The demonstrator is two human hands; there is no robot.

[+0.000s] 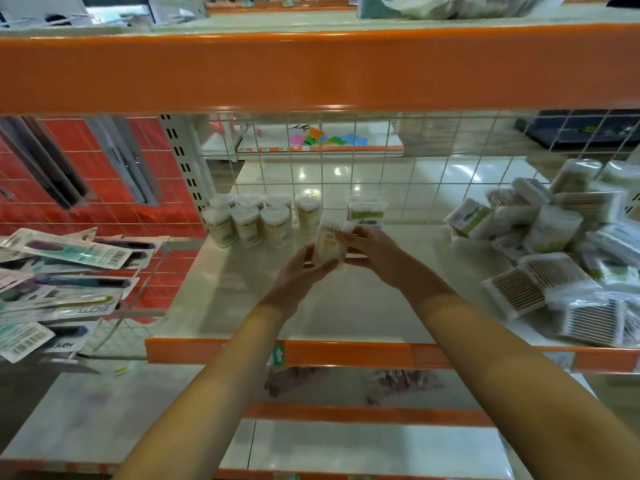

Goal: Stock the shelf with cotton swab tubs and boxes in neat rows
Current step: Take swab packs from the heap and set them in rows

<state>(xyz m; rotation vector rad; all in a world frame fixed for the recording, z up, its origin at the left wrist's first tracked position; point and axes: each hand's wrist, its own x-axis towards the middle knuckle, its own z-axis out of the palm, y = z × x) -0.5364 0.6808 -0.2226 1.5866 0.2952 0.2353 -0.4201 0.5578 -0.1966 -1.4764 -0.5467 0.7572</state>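
A clear cotton swab tub [329, 242] is held above the white shelf [346, 306], tilted, between both hands. My left hand [298, 275] grips its lower end from the left. My right hand [374, 252] holds its upper right side with curled fingers. Several round tubs [251, 220] stand in two short rows at the shelf's back left. One more tub [307, 211] and a green-labelled box [367, 211] stand behind the held tub. A loose heap of swab boxes and tubs [561, 247] lies on the right.
A wire grid back panel [381, 168] closes the shelf's rear. An orange shelf beam [311, 71] runs overhead, and an orange front lip [346, 353] edges the shelf. Carded packages [62, 289] hang on the left bay. Lower shelves show below.
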